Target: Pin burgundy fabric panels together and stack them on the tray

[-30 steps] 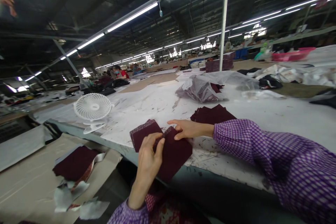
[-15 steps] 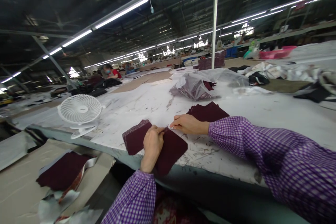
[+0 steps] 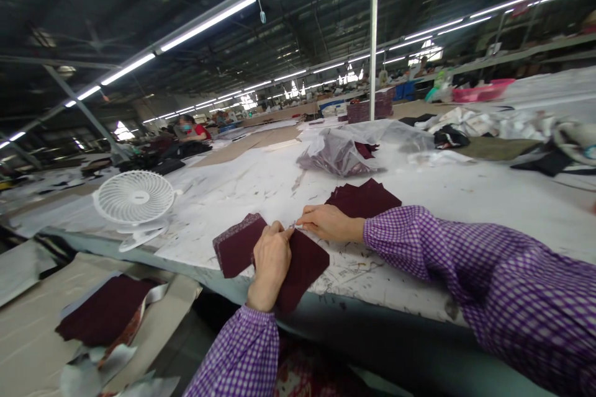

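A dark maroon fabric piece (image 3: 305,270) lies at the table's near edge, its lower end hanging over. My left hand (image 3: 271,260) grips its upper left side, thumb and bent fingers together near the top corner. Close by on the right, my right hand (image 3: 326,222) is pinched at that same corner; whatever sits between its fingertips is too small to make out. Left of my left hand rests a thick stack of maroon fabric pieces (image 3: 237,248) with a speckled edge. Behind my right wrist, more maroon pieces (image 3: 365,197) are fanned out.
A white fan (image 3: 135,198) stands at the table's left edge. Further back are a clear plastic bag (image 3: 333,152) with maroon cloth inside, a metal pole (image 3: 374,37) and heaped cloth (image 3: 484,127). Fabric scraps (image 3: 109,310) lie on a lower surface at left. A person in red (image 3: 200,132) sits far off.
The right fingertips have shifted slightly at the fabric's top corner, and the small white bit seen by them earlier barely shows. My left hand keeps its grip. The whole view has turned slightly.
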{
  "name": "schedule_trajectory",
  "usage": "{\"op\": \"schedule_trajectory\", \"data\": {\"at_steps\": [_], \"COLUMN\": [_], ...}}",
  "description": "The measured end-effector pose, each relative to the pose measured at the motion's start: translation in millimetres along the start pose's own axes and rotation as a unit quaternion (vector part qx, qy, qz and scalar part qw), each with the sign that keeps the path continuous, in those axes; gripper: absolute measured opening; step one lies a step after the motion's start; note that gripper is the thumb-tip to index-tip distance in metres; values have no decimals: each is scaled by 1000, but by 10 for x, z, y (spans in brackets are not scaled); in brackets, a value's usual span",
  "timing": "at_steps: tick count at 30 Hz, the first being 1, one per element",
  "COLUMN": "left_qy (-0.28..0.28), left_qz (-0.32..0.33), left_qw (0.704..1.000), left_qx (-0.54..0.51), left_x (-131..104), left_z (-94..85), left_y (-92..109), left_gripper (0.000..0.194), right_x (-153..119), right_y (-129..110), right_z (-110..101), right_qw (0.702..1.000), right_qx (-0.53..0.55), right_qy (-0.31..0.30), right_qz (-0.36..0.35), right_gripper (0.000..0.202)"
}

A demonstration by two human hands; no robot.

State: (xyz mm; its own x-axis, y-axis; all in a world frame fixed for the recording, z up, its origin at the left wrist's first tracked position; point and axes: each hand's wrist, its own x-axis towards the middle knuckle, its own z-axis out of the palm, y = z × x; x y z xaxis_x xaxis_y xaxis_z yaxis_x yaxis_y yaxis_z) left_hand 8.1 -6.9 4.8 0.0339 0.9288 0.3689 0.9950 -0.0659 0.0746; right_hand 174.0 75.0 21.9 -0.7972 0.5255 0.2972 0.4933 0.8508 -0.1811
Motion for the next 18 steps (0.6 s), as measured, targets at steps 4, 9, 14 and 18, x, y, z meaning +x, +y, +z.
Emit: {"op": "schedule_trajectory", "data": {"at_steps": [4, 9, 14, 18], "left_qy": [-3, -13, -8, -8], "left_qz": [12, 9, 5, 4], "left_qw": [1000, 999, 1000, 1000], "left_qx": [24, 35, 26, 26], "left_x": [-7, -6, -3, -9], "left_z": [-4, -21, -28, -34], "left_y": [11, 22, 33, 35], "left_gripper": [34, 34, 34, 35], "right_x": [15, 15, 8, 11], "right_y": [-49, -85, -103, -119], "right_z": [19, 42, 35, 22], "right_qw": [998, 997, 997, 997], "right_qx": [11, 5, -8, -25], "right_qy": [29, 25, 25, 13], "right_qz": [-60, -68, -69, -65], "right_gripper": [31, 30, 31, 31]}}
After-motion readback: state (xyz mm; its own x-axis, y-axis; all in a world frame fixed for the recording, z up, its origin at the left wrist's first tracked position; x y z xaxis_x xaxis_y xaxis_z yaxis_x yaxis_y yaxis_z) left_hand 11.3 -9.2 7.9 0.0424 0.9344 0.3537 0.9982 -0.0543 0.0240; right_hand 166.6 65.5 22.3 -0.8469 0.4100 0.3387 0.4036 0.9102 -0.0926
